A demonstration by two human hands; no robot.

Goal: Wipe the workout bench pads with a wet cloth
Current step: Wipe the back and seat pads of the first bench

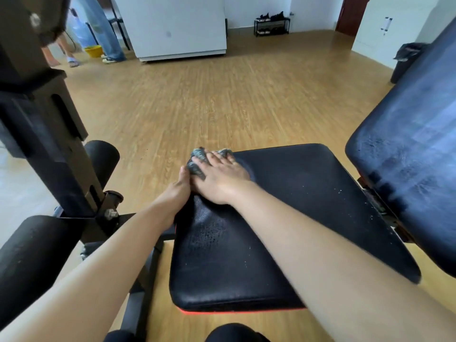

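Observation:
The black seat pad [283,218] of the workout bench fills the lower middle, with white specks on its right side. A grey wet cloth [197,156] is bunched at the pad's far left corner. My right hand [222,176] lies flat on top of the cloth, fingers spread, pressing it onto the pad. My left hand [179,191] rests against the pad's left edge beside the cloth, its thumb touching the cloth; its fingers are hidden under the edge. The tilted back pad [414,149] stands at the right, streaked with damp marks.
A black metal upright [44,134] and foam rollers [103,159] stand at the left. Wood floor lies beyond the bench. At the far back are two people's legs [108,28], a yellow basin [93,50], a white cabinet [177,25] and a shoe rack [271,25]. A dark bin [404,62] sits right.

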